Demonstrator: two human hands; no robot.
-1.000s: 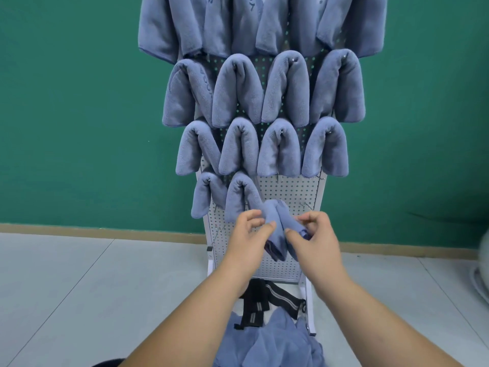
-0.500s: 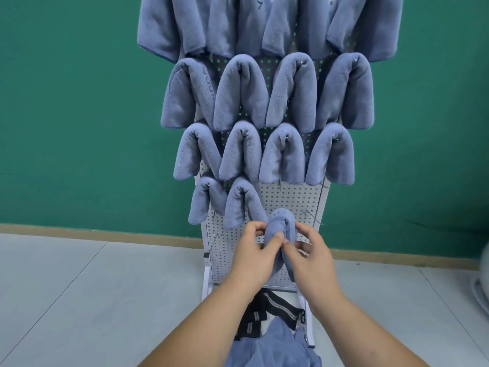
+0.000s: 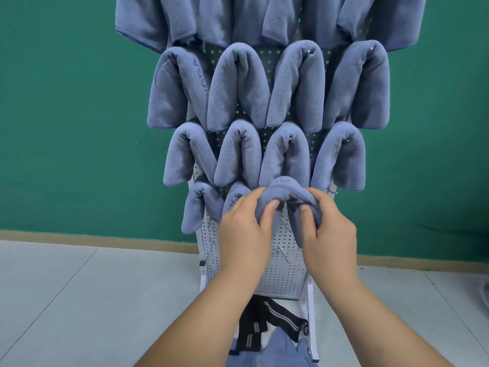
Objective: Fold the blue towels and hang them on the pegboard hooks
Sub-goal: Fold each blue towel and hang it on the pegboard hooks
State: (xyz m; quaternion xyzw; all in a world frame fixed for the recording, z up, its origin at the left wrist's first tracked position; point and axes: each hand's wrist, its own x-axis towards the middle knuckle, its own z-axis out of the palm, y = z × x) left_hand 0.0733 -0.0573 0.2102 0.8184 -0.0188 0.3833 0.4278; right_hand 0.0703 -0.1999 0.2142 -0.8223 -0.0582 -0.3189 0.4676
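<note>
The person's two hands clamp on one folded towel [image 3: 284, 188], bent into an arch and pressed against the pegboard [image 3: 284, 271]. The left hand [image 3: 243, 231] pinches the arch's left leg between thumb and curled fingers. The right hand [image 3: 330, 234] does the same with the right leg, which hangs down past its thumb. Gripping each leg separately seems meant to hold the fold open underneath so the crown can drop over a hook. That hook is hidden behind the cloth between the two thumbs, so it cannot be told whether the towel already rests on it.

Just left of the grip, against the left knuckles, hangs the neighbouring towel [image 3: 234, 201], with an outer towel [image 3: 197, 207] beyond it. This makes the held towel third in its row. The placing appears to copy the upper rows [image 3: 287, 152] above the grip, where four arches sit side by side. Just right of the grip a bare hook [image 3: 332, 192] sticks out, probably the next place to fill. Below the grip, lower hooks [image 3: 280, 251] also stand uncovered.

Beneath the wrists, near the person, lies a heap of blue cloth [image 3: 275, 350] beside black straps [image 3: 267, 321], probably towels kept in easy reach for folding. The task looks well along but unfinished.
</note>
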